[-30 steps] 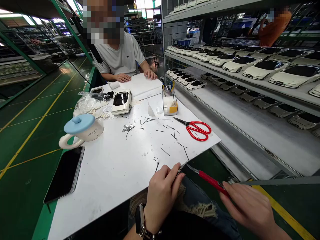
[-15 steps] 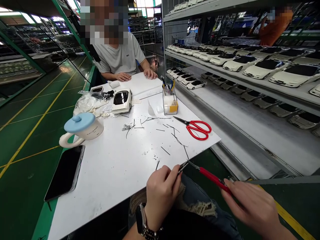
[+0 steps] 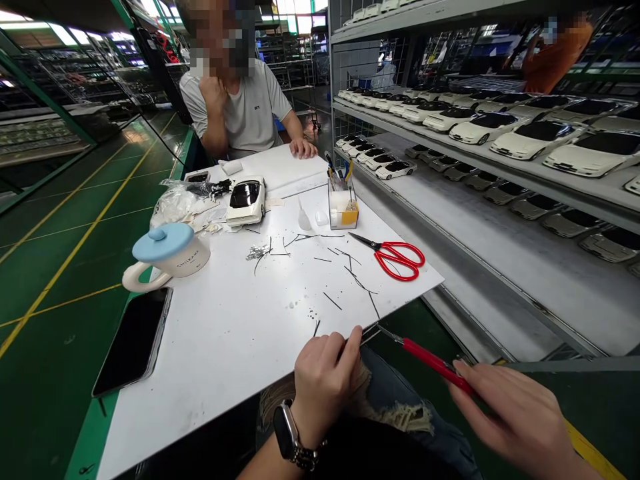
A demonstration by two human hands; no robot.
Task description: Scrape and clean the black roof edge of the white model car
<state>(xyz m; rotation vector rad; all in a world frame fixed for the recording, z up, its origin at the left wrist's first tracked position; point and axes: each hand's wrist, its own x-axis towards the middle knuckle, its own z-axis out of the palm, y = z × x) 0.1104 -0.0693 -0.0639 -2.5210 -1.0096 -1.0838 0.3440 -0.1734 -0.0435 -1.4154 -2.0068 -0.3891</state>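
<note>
My left hand (image 3: 327,367) is closed at the table's front edge, its fingertips pinched round a small, thin, dark and silvery piece (image 3: 371,331) that is mostly hidden. To the right, my right hand (image 3: 515,407) grips a red-handled tool (image 3: 435,363) with a slim, pointed metal tip. That tip lies close to the end of the thin piece; whether they touch I cannot tell. Short black strips (image 3: 332,301) lie scattered on the white table (image 3: 225,360) beyond my hands. Red-handled scissors (image 3: 400,259) rest near the table's right corner.
A white model car (image 3: 246,200), a clear box of tools (image 3: 343,207), a blue-lidded mug (image 3: 167,257) and a phone (image 3: 134,343) are on the table. A person (image 3: 240,107) sits opposite. Shelves (image 3: 465,207) of model cars stand at the right.
The person opposite has raised one hand from the table towards the head. My right hand and its tool have shifted slightly right and down. My left hand has barely moved.
</note>
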